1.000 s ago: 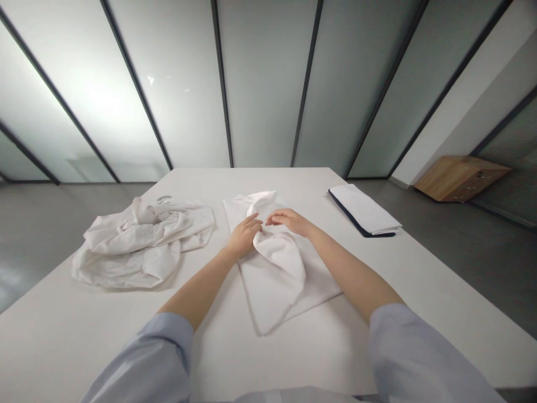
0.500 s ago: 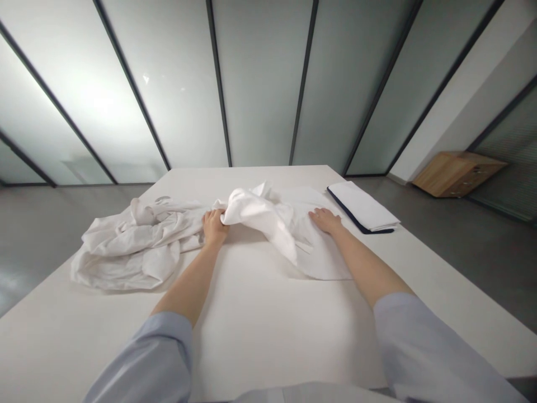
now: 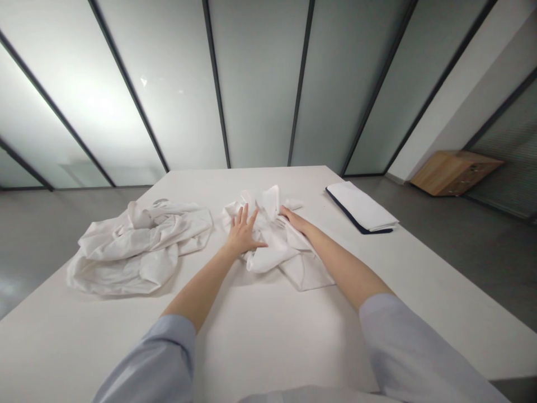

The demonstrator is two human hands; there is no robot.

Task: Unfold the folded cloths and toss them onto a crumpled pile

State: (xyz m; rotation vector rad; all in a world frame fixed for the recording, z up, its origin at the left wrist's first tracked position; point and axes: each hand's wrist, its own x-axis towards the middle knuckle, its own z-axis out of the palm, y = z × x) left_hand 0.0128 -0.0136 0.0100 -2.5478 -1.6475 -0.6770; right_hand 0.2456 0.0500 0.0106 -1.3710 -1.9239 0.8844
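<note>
A crumpled white cloth [image 3: 285,254] lies in the middle of the white table [image 3: 268,336]. My left hand [image 3: 243,232] rests flat on its left part, fingers spread and open. My right hand [image 3: 291,217] sits on the cloth's far right side; its fingers are partly buried in the folds and seem to pinch the fabric. Both forearms reach forward from light blue sleeves.
A larger heap of white fabric [image 3: 138,246] lies to the left on the table. A folded white cloth on a dark pad [image 3: 361,207] sits at the far right. Frosted glass panels stand behind, and a wooden cabinet [image 3: 455,170] is on the floor at right.
The cloth, spread wide between my hands half a second ago, is now bunched in the middle. My left hand let go and lies flat; my right hand moved inward to the left.
</note>
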